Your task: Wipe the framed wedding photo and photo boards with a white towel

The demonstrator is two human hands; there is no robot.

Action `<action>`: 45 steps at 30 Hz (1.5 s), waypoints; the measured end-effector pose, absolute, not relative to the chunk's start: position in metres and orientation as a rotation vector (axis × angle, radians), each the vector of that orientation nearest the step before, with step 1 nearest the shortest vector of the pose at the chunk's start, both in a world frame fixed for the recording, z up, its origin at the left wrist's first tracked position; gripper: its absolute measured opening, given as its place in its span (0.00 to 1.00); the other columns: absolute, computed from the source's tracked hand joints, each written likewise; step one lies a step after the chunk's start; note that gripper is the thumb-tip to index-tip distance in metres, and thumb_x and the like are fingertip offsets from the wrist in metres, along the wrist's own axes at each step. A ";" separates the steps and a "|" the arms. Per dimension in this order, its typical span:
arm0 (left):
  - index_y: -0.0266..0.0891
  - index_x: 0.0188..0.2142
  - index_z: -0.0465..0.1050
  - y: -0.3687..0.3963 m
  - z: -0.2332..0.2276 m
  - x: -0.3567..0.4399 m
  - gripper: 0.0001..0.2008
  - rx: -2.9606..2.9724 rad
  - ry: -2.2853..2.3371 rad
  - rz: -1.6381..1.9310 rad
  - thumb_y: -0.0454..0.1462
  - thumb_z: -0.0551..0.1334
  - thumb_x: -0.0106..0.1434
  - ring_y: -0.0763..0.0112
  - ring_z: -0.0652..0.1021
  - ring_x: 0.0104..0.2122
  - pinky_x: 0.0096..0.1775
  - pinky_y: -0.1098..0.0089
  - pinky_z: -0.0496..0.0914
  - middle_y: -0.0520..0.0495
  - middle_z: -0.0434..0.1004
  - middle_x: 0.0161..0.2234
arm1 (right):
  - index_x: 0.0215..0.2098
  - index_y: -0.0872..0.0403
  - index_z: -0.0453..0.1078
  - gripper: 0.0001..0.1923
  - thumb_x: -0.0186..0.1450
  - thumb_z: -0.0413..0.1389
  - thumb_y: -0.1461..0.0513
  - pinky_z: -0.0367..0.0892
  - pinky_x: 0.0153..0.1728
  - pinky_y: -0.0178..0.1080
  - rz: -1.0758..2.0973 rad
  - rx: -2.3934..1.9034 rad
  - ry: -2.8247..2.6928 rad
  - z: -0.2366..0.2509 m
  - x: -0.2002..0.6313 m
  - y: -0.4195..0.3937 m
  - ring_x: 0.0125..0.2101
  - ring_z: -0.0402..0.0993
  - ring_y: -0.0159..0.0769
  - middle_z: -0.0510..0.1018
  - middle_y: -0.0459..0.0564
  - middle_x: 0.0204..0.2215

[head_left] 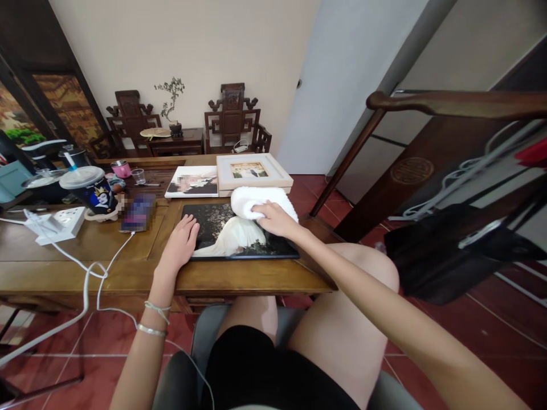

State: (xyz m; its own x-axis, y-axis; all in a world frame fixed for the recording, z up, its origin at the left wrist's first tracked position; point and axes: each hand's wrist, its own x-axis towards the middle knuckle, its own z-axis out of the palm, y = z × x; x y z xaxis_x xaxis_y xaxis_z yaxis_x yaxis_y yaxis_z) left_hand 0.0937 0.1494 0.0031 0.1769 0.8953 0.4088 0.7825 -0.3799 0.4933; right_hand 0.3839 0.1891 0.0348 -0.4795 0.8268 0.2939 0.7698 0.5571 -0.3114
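Note:
A dark photo panel [239, 236] showing a white gown lies flat near the front edge of the wooden table. My left hand [184, 239] rests on its left edge, fingers stretched out and lying flat. In my right hand [273, 217] is a fluffy white cloth [260, 199], gripped from above and resting on the upper right part of the panel. The cloth hides that corner of the picture.
Behind the panel lie a white-framed photo [255, 171] and a smaller photo print [192, 182]. To the left stand a lidded cup [92, 191], a phone [139, 213] on a charging cable and a white power strip [64, 225]. A wooden chair [410, 171] is at the right.

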 end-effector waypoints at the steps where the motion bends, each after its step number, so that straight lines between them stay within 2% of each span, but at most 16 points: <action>1: 0.30 0.54 0.72 0.149 0.003 0.094 0.26 2.270 1.644 0.983 0.45 0.45 0.71 0.58 0.64 0.64 0.64 0.55 0.57 0.34 0.68 0.60 | 0.39 0.56 0.76 0.20 0.55 0.45 0.70 0.59 0.55 0.50 0.173 -1.279 -2.411 0.034 0.383 0.181 0.46 0.75 0.50 0.81 0.55 0.45; 5: 0.27 0.54 0.72 0.148 0.005 0.095 0.28 2.285 1.650 0.955 0.45 0.45 0.71 0.57 0.64 0.64 0.65 0.56 0.56 0.32 0.68 0.60 | 0.40 0.56 0.74 0.22 0.53 0.45 0.71 0.53 0.60 0.58 0.181 -1.154 -2.515 0.035 0.374 0.136 0.62 0.62 0.51 0.73 0.61 0.56; 7: 0.27 0.55 0.71 0.148 0.006 0.095 0.28 2.295 1.649 0.940 0.45 0.45 0.71 0.57 0.63 0.64 0.65 0.56 0.56 0.32 0.67 0.61 | 0.39 0.55 0.73 0.22 0.52 0.45 0.73 0.50 0.62 0.60 0.245 -1.081 -2.575 0.039 0.368 0.114 0.65 0.57 0.48 0.71 0.61 0.58; 9: 0.28 0.57 0.69 0.148 0.006 0.095 0.27 2.291 1.652 0.943 0.44 0.45 0.71 0.57 0.63 0.64 0.65 0.56 0.56 0.33 0.67 0.61 | 0.37 0.53 0.73 0.22 0.51 0.45 0.73 0.48 0.63 0.59 0.300 -1.008 -2.624 0.045 0.365 0.100 0.65 0.56 0.45 0.71 0.58 0.58; 11: 0.29 0.59 0.67 0.149 0.005 0.095 0.27 2.282 1.655 0.946 0.44 0.46 0.71 0.58 0.63 0.64 0.65 0.56 0.56 0.34 0.66 0.62 | 0.36 0.52 0.73 0.22 0.50 0.45 0.73 0.50 0.63 0.56 0.316 -0.978 -2.629 0.050 0.366 0.098 0.63 0.61 0.45 0.74 0.54 0.56; 14: 0.28 0.58 0.67 0.149 0.005 0.094 0.27 2.292 1.660 0.922 0.44 0.47 0.70 0.57 0.63 0.65 0.65 0.55 0.56 0.33 0.65 0.62 | 0.34 0.52 0.73 0.19 0.52 0.45 0.71 0.60 0.58 0.51 0.299 -1.055 -2.562 0.055 0.376 0.119 0.50 0.73 0.47 0.81 0.52 0.43; 16: 0.27 0.57 0.69 0.150 0.005 0.094 0.27 2.308 1.665 0.902 0.44 0.47 0.70 0.56 0.63 0.65 0.65 0.55 0.56 0.32 0.65 0.62 | 0.34 0.52 0.73 0.18 0.53 0.45 0.70 0.63 0.54 0.52 0.271 -1.142 -2.499 0.055 0.386 0.142 0.44 0.75 0.47 0.82 0.52 0.36; 18: 0.26 0.57 0.69 0.150 0.005 0.093 0.27 2.318 1.668 0.897 0.44 0.47 0.70 0.56 0.63 0.65 0.65 0.55 0.56 0.31 0.66 0.62 | 0.36 0.54 0.74 0.19 0.53 0.45 0.70 0.59 0.56 0.57 0.218 -1.228 -2.446 0.049 0.397 0.165 0.49 0.73 0.51 0.81 0.56 0.41; 21: 0.28 0.56 0.70 0.150 0.005 0.093 0.26 2.321 1.667 0.908 0.44 0.47 0.70 0.56 0.63 0.64 0.65 0.55 0.56 0.33 0.66 0.61 | 0.42 0.56 0.74 0.22 0.54 0.45 0.70 0.48 0.59 0.67 0.183 -1.324 -2.420 0.035 0.409 0.191 0.63 0.59 0.55 0.74 0.61 0.54; 24: 0.32 0.56 0.70 0.151 0.004 0.092 0.25 2.325 1.660 0.916 0.45 0.47 0.70 0.57 0.63 0.64 0.64 0.54 0.57 0.36 0.67 0.61 | 0.47 0.58 0.73 0.24 0.55 0.45 0.71 0.45 0.59 0.69 0.189 -1.351 -2.435 0.024 0.413 0.196 0.66 0.52 0.54 0.70 0.64 0.58; 27: 0.32 0.56 0.71 0.151 0.004 0.092 0.25 2.326 1.663 0.923 0.45 0.47 0.70 0.57 0.64 0.64 0.64 0.53 0.57 0.36 0.67 0.61 | 0.47 0.58 0.73 0.24 0.55 0.45 0.71 0.46 0.60 0.68 0.186 -1.325 -2.452 0.022 0.414 0.183 0.67 0.50 0.53 0.67 0.65 0.61; 31: 0.27 0.56 0.70 0.151 0.004 0.093 0.27 2.321 1.675 0.918 0.45 0.47 0.70 0.56 0.64 0.64 0.64 0.55 0.57 0.33 0.67 0.61 | 0.43 0.57 0.73 0.23 0.53 0.45 0.72 0.46 0.62 0.66 0.207 -1.280 -2.469 0.026 0.416 0.148 0.67 0.49 0.51 0.66 0.65 0.62; 33: 0.26 0.56 0.70 0.151 0.005 0.094 0.28 2.323 1.670 0.914 0.45 0.47 0.70 0.55 0.64 0.64 0.64 0.55 0.56 0.32 0.67 0.61 | 0.40 0.56 0.74 0.23 0.51 0.45 0.73 0.45 0.63 0.66 0.220 -1.251 -2.468 0.027 0.418 0.126 0.67 0.49 0.50 0.66 0.63 0.62; 39: 0.30 0.56 0.70 0.152 0.004 0.093 0.26 2.318 1.665 0.915 0.45 0.47 0.70 0.56 0.64 0.64 0.64 0.53 0.57 0.35 0.67 0.61 | 0.31 0.52 0.73 0.20 0.47 0.45 0.73 0.44 0.64 0.65 0.317 -1.146 -2.532 0.034 0.421 0.080 0.67 0.49 0.47 0.67 0.55 0.62; 42: 0.31 0.56 0.71 0.152 0.003 0.093 0.26 2.314 1.666 0.922 0.46 0.47 0.70 0.56 0.64 0.64 0.64 0.53 0.57 0.36 0.68 0.61 | 0.31 0.52 0.72 0.20 0.48 0.45 0.73 0.45 0.64 0.63 0.330 -1.146 -2.530 0.037 0.422 0.086 0.67 0.51 0.46 0.71 0.55 0.59; 45: 0.31 0.56 0.71 0.152 0.003 0.093 0.27 2.309 1.663 0.934 0.46 0.46 0.70 0.56 0.64 0.64 0.64 0.53 0.57 0.36 0.68 0.61 | 0.35 0.52 0.73 0.21 0.50 0.45 0.73 0.46 0.64 0.63 0.314 -1.159 -2.515 0.035 0.422 0.109 0.66 0.52 0.47 0.72 0.57 0.58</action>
